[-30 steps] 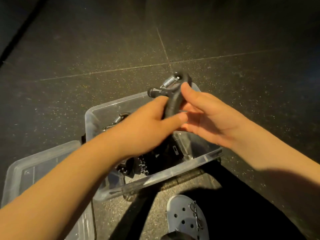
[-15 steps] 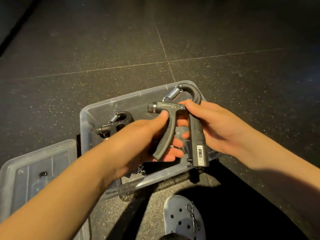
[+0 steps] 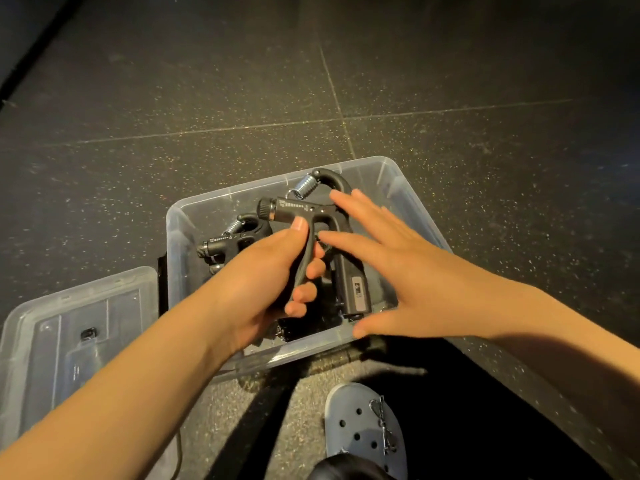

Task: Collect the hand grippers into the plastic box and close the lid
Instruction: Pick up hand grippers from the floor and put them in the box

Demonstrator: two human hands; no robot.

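Observation:
A clear plastic box (image 3: 194,216) stands open on the dark floor. Over it my left hand (image 3: 266,282) grips the thin handle of a black hand gripper (image 3: 353,285) with a steel spring at its top. My right hand (image 3: 405,275) hovers just right of that gripper with fingers spread and straight, holding nothing. A second black hand gripper (image 3: 232,240) lies inside the box at its left side. More dark parts lie on the box floor under my hands, mostly hidden. The clear lid (image 3: 69,334) lies flat on the floor left of the box.
A grey clog with a chain (image 3: 363,431) stands on the floor just in front of the box. The floor is dark speckled tile with pale joints (image 3: 332,91) running behind the box.
My right hand has let go of the gripper's thick handle and opened, fingers spread. My left hand still holds the gripper, now lower over the box.

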